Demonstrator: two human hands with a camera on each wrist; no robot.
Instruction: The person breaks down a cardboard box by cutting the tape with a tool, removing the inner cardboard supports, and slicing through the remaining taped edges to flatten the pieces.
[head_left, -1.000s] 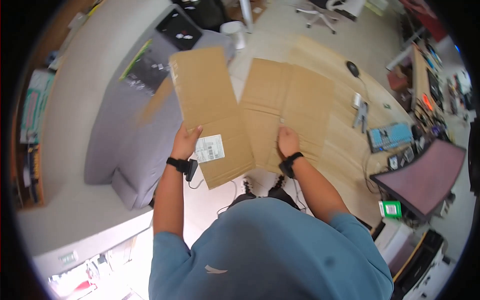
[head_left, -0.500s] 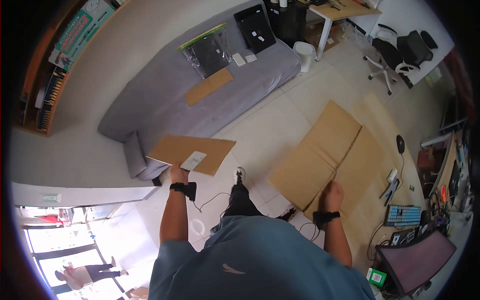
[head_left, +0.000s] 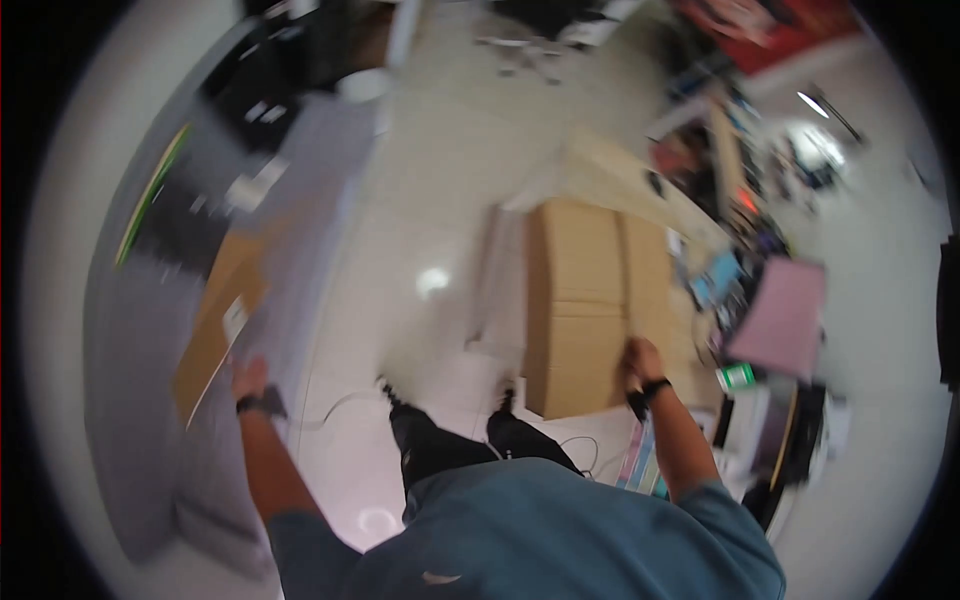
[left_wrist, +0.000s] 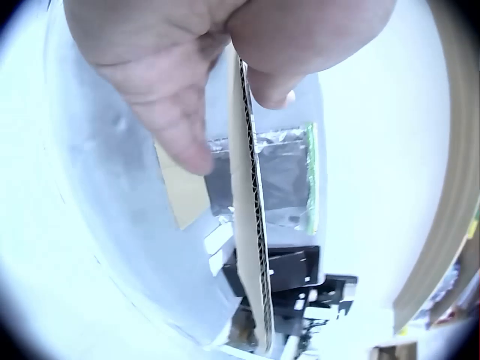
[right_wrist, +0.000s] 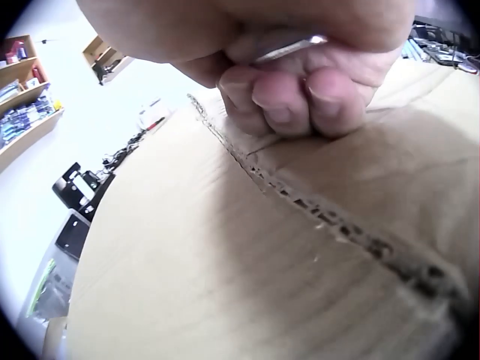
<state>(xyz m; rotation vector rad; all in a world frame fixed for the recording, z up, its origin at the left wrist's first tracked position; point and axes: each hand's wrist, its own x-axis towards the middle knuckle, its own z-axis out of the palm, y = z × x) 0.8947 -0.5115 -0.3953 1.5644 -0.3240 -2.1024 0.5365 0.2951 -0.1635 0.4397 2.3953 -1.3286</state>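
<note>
Over the sofa, my left hand pinches the lower edge of a flat cardboard piece bearing a white label. The left wrist view shows this cardboard edge-on between the thumb and fingers of the left hand. My right hand grips a larger, creased cardboard sheet, held beside the table. Close up, the fingers of the right hand curl against the sheet near a raw corrugated edge; a thin shiny strip shows among them, its nature unclear.
The grey sofa at left holds a clear bag, black items and a small cardboard strip. At right are a wooden table, keyboard and pink-grey panel. A cable trails across the floor.
The view has swung and blurred. My left hand has moved left with its cardboard, now tilted steeply over the sofa. The larger sheet in my right hand now stands more upright in view.
</note>
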